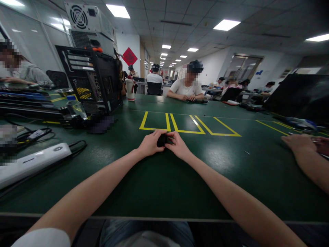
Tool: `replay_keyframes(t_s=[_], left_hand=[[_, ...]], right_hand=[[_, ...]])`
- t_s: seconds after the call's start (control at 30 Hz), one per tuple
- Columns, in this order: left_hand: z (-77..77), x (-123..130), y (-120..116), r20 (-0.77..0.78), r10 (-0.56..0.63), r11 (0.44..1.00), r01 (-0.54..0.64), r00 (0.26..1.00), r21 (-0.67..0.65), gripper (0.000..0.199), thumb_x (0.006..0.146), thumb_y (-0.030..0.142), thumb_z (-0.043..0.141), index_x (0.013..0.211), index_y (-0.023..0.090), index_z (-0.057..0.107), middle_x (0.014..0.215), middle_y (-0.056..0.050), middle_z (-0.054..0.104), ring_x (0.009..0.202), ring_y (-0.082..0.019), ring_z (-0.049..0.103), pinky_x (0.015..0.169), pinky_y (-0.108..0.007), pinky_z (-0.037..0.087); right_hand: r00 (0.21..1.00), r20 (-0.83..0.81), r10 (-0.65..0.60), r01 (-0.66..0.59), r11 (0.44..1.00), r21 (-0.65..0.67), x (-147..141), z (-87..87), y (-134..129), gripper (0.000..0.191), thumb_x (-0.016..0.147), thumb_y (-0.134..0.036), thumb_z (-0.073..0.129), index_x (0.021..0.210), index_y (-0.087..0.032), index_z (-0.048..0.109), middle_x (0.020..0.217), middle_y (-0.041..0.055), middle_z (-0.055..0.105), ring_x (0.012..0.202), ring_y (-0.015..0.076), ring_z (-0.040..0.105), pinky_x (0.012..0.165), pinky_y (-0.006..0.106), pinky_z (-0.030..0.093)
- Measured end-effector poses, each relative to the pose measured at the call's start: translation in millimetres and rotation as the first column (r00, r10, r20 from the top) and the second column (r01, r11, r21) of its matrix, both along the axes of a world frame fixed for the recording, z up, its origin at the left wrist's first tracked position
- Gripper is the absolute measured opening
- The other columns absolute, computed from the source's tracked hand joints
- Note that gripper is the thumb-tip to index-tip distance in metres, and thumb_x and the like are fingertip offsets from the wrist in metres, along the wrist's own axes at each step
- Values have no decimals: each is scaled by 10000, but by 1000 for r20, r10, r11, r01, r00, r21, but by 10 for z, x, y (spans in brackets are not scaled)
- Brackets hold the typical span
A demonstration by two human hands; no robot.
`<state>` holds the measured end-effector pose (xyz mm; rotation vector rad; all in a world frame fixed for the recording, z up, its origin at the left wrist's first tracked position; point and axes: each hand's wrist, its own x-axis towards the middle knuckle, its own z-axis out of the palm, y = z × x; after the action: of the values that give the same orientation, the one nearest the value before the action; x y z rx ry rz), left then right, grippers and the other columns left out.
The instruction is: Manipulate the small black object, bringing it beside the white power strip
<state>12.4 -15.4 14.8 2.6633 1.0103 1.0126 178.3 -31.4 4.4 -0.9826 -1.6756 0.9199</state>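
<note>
L hand & R hand both grasp small dark obj., near side of yellow tape on green table.

Count, worktop and near surroundings:
- Small dark object: 1, between left hand and right hand.
- Yellow tape outlines: 3, just beyond both hands; separate strips farther right not tallied.
- White power strip: 1, left of left hand.
- Left and beyond left hand: black computer case, 1; blue-capped bottle, 1; paper cup, 1.
- Person directly across from hands: 1.
- Cables left of left hand: several, tangled, exact number unclear.
</note>
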Motion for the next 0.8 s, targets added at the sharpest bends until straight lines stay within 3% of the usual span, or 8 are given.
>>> replay_keyframes(t_s=[0.2, 0.43, 0.67, 0.8], left_hand=[[17, 1, -12, -4, 4, 1000, -4, 1000, -18, 642, 620, 219, 630, 1190, 254, 338, 1172, -25, 482, 1044, -218, 498, 848, -357, 437], [2, 9, -2, 3, 18, 1000, -18, 1000, -8, 597, 647, 246, 613, 1183, 249, 348, 1157, -23, 488, 1055, -211, 496, 862, -352, 432], [-3, 14, 2, 10, 1, 1000, -1, 1000, 11, 610, 645, 242, 617, 1187, 247, 338, 1166, -22, 482, 1056, -204, 493, 853, -338, 437], [-7, 10, 9, -2, 15, 1000, -15, 1000, 7, 607, 639, 244, 620, 1179, 247, 343, 1155, -23, 488, 1049, -211, 497, 848, -346, 436]], right_hand=[[1000, 26, -4, 3, 1000, 18, -16, 14, -20, 418, 658, -94, 559, 1035, -215, 422, 1088, 38, 488, 1068, 170, 483, 925, 368, 412], [999, -38, -9, 11, 999, 37, -22, 37, -21, 163, 737, -223, 527, 892, -194, 484, 940, 10, 531, 946, 138, 545, 920, 337, 413], [996, 41, -74, 72, 997, 42, -9, 7, 17, 330, 711, -175, 554, 1028, -189, 463, 1065, 47, 503, 1024, 159, 500, 942, 360, 391], [993, 99, -62, 55, 996, 65, -8, -25, -1, 305, 746, -198, 510, 1047, -201, 460, 1105, 53, 483, 1071, 172, 473, 934, 367, 397]])
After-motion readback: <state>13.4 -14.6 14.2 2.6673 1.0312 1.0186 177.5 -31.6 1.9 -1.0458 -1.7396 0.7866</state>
